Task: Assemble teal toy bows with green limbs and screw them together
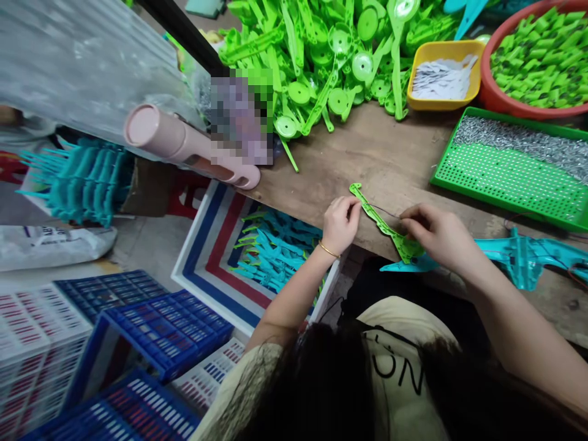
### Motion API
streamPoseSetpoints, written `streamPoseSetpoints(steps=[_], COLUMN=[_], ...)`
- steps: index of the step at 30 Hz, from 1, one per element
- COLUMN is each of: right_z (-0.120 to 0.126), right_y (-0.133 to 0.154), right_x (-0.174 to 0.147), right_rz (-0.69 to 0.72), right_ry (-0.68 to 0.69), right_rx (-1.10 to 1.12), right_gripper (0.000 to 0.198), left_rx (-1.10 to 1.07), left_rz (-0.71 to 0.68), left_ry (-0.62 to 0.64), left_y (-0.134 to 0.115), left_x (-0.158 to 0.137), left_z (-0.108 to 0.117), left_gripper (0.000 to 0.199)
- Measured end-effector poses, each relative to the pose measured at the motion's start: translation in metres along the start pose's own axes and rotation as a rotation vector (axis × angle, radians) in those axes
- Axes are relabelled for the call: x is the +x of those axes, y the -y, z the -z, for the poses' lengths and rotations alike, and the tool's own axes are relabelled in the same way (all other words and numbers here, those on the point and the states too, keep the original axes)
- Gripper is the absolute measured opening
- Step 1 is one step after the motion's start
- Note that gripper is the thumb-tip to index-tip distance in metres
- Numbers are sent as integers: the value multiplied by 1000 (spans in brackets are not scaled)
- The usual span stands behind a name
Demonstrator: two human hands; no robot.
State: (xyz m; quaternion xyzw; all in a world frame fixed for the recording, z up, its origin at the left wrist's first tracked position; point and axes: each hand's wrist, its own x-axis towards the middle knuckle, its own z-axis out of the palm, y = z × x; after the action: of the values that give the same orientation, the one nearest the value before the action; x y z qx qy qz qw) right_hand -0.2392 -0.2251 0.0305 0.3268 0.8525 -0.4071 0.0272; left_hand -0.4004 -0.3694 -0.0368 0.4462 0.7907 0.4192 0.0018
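Note:
A long light-green plastic part (pixel 382 225) lies at the table's front edge, its wide end beside my right hand. A thin dark wire (pixel 383 212) runs across above it, from one hand to the other. My left hand (pixel 340 225) is closed in a pinch at the wire's left end, its fingertips against the green part's edge. My right hand (pixel 436 236) pinches the wire's other end between thumb and forefinger. Under and beyond my right wrist lies a blue plastic part (pixel 523 254) with thin wires on it, partly hidden by my forearm.
Green plastic parts (pixel 321 67) are heaped at the back. A yellow tray (pixel 416 101) holds white strips; a red basin (pixel 493 92) holds small green pieces. A green perforated tray (pixel 500 184) holds metal bits. A pink bottle (pixel 184 144) and a striped bin (pixel 197 257) are at left.

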Motion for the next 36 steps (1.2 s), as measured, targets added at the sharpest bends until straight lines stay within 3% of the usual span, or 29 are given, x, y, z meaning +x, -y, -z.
streamPoseSetpoints(steps=[8, 16, 21, 30, 36], right_z=[-1, -1, -18, -45, -44], right_y=[10, 30, 18, -7, -8], right_x=[5, 7, -4, -16, -12], right_rz=[90, 202, 232, 371, 369], right_ry=[69, 268, 201, -11, -21], right_rx=[-342, -209, -353, -412, -263], right_gripper=[27, 21, 27, 39, 32], left_rx=[165, 402, 524, 553, 308], left_rz=[-43, -46, -56, -286, -276], left_ry=[102, 270, 360, 316, 336], left_y=[1, -13, -22, -8, 1], left_x=[1, 11, 16, -5, 2], left_z=[-8, -5, -6, -7, 9], left_gripper=[17, 19, 19, 34, 30])
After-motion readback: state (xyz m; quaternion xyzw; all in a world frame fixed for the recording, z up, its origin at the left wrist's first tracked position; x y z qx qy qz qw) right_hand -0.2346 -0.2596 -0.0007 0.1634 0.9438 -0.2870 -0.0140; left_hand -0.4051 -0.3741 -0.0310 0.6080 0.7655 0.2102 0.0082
